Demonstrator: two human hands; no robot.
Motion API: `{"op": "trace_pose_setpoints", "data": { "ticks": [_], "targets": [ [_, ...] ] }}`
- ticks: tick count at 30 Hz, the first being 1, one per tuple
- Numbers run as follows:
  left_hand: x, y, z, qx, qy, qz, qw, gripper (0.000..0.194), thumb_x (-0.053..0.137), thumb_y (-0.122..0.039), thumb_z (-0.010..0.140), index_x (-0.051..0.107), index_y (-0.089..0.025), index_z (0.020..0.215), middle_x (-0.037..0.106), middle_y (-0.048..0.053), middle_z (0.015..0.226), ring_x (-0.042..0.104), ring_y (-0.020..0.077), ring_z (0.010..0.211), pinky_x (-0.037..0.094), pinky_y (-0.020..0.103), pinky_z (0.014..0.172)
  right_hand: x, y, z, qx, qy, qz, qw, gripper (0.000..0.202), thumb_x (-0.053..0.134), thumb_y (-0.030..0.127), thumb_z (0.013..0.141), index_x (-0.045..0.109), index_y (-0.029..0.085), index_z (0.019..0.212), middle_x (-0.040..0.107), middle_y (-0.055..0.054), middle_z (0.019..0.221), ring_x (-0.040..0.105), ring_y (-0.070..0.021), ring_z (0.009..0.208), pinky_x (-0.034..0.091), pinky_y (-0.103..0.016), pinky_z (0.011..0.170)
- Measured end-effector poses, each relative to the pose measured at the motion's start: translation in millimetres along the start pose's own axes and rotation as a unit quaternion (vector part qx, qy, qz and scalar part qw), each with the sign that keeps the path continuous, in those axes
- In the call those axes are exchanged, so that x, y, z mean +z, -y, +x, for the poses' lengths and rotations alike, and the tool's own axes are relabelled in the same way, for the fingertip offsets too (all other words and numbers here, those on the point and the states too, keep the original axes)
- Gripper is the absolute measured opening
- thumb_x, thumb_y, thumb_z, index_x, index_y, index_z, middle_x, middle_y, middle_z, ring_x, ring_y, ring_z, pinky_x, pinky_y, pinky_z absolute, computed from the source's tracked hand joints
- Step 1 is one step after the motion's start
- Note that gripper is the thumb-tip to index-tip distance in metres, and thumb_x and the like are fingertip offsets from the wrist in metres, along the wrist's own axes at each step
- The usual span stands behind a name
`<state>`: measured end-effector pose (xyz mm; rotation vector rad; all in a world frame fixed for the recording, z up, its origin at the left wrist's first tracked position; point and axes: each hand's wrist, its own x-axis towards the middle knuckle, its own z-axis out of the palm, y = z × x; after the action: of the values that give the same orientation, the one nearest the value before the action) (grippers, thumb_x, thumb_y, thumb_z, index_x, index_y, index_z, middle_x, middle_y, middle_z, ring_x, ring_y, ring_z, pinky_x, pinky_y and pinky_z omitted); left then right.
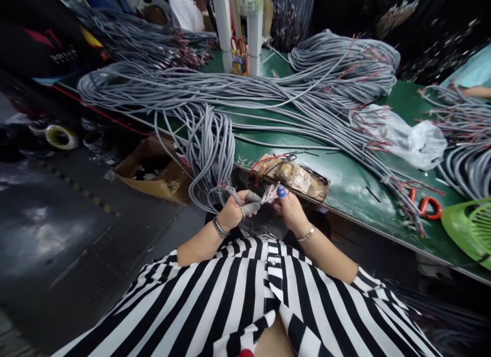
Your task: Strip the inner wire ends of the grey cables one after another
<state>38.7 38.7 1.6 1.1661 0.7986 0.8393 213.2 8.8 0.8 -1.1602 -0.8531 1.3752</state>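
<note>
My left hand [232,212] is closed around the end of a grey cable [251,207], held just off the table's near edge above my striped lap. My right hand [290,208], with a blue cap on one fingertip, pinches the thin coloured wires [270,194] fanning out of that cable's end. The cable runs up into a thick bundle of grey cables [209,142] that drapes over the edge of the green table [345,178]. A worn taped block [294,177] with red wires on it lies on the table just beyond my hands.
Large coils of grey cable [337,65] cover the table. A clear plastic bag [412,137], red-handled scissors [427,206] and a green fan [470,229] lie at right. A cardboard box [153,170] sits on the floor at left. Another person's torso [186,6] is at the back.
</note>
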Motion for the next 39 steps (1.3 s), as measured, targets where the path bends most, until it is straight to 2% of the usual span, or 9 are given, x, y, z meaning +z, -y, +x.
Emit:
{"op": "trace_pose_setpoints", "data": {
  "ticks": [2,5,12,17,23,29,32,36,39],
  "targets": [
    [-0.2,1.3,0.7,-0.003,0.003,0.000,1.000,0.038,0.080,-0.041,0.063,0.063,-0.012,0.080,0.061,-0.001,0.057,0.053,0.0072,0.047,0.039,0.017,0.043,2.0,0.2,2.7,0.041,0.021,0.043,0.998,0.057,0.059,0.075,0.070,0.047,0.019,0.069,0.032,0.007,0.054,0.023,-0.0049,0.044,0.012,-0.020,0.040],
    [-0.3,3.2,1.1,-0.006,0.009,0.007,1.000,0.037,0.079,-0.041,0.065,0.063,-0.012,0.080,0.060,-0.001,0.056,0.052,0.0066,0.046,0.038,0.017,0.043,4.6,2.3,5.3,0.068,0.023,0.094,0.993,0.054,0.065,0.070,0.068,0.048,0.019,0.067,0.036,0.006,0.057,0.025,-0.0056,0.047,0.013,-0.020,0.040],
    [3.5,6.4,1.1,-0.023,0.030,0.023,0.999,0.036,0.079,-0.041,0.066,0.061,-0.012,0.079,0.059,-0.002,0.056,0.050,0.0060,0.045,0.037,0.016,0.043,9.1,4.3,5.9,0.045,-0.012,0.101,0.994,0.051,0.068,0.066,0.068,0.053,0.018,0.062,0.046,0.002,0.056,0.030,-0.0067,0.047,0.018,-0.022,0.039],
    [5.3,6.7,1.0,-0.022,0.047,0.033,0.998,0.037,0.078,-0.042,0.066,0.062,-0.012,0.080,0.059,-0.001,0.057,0.049,0.0059,0.045,0.037,0.017,0.042,10.2,3.5,5.9,0.045,-0.009,0.110,0.993,0.051,0.069,0.066,0.067,0.053,0.018,0.061,0.041,0.004,0.051,0.027,-0.0065,0.045,0.019,-0.023,0.039],
    [2.9,2.8,-5.3,-0.033,0.061,0.038,0.997,0.036,0.077,-0.043,0.068,0.064,-0.011,0.079,0.059,-0.001,0.054,0.048,0.0056,0.043,0.035,0.016,0.041,2.7,-6.1,2.6,0.084,-0.008,0.130,0.988,0.055,0.066,0.072,0.065,0.054,0.018,0.071,0.049,0.002,0.059,0.033,-0.0067,0.047,0.015,-0.020,0.037],
    [-3.3,1.7,-27.6,-0.035,0.102,0.055,0.993,0.036,0.078,-0.043,0.067,0.067,-0.011,0.080,0.063,0.002,0.057,0.053,0.0083,0.046,0.039,0.018,0.043,-11.9,-10.2,-6.9,0.127,-0.001,0.149,0.981,0.058,0.067,0.073,0.063,0.057,0.017,0.076,0.058,-0.001,0.068,0.030,-0.0044,0.045,0.010,-0.019,0.036],
    [-7.8,2.0,-38.4,-0.022,0.119,0.086,0.989,0.032,0.079,-0.039,0.066,0.068,-0.011,0.079,0.067,0.004,0.064,0.057,0.0102,0.053,0.045,0.020,0.050,-17.6,-8.9,-11.1,0.138,0.018,0.134,0.981,0.059,0.067,0.072,0.064,0.060,0.015,0.077,0.058,-0.001,0.070,0.026,-0.0024,0.044,0.008,-0.018,0.036],
    [-13.4,3.0,-40.7,-0.004,0.099,0.083,0.992,0.030,0.078,-0.037,0.069,0.068,-0.011,0.080,0.065,0.003,0.062,0.056,0.0089,0.051,0.045,0.019,0.050,-18.4,0.3,-10.9,0.163,0.068,0.103,0.979,0.064,0.056,0.078,0.070,0.059,0.014,0.073,0.053,0.001,0.062,0.019,-0.0013,0.041,0.006,-0.017,0.036],
    [-14.5,3.6,-35.2,-0.006,0.077,0.069,0.995,0.034,0.078,-0.040,0.068,0.068,-0.010,0.082,0.064,0.002,0.060,0.055,0.0082,0.049,0.044,0.019,0.048,-13.3,10.7,-6.5,0.167,0.094,0.091,0.977,0.064,0.053,0.079,0.071,0.058,0.015,0.076,0.056,0.000,0.064,0.022,-0.0014,0.040,0.006,-0.016,0.037]
  ]
}}
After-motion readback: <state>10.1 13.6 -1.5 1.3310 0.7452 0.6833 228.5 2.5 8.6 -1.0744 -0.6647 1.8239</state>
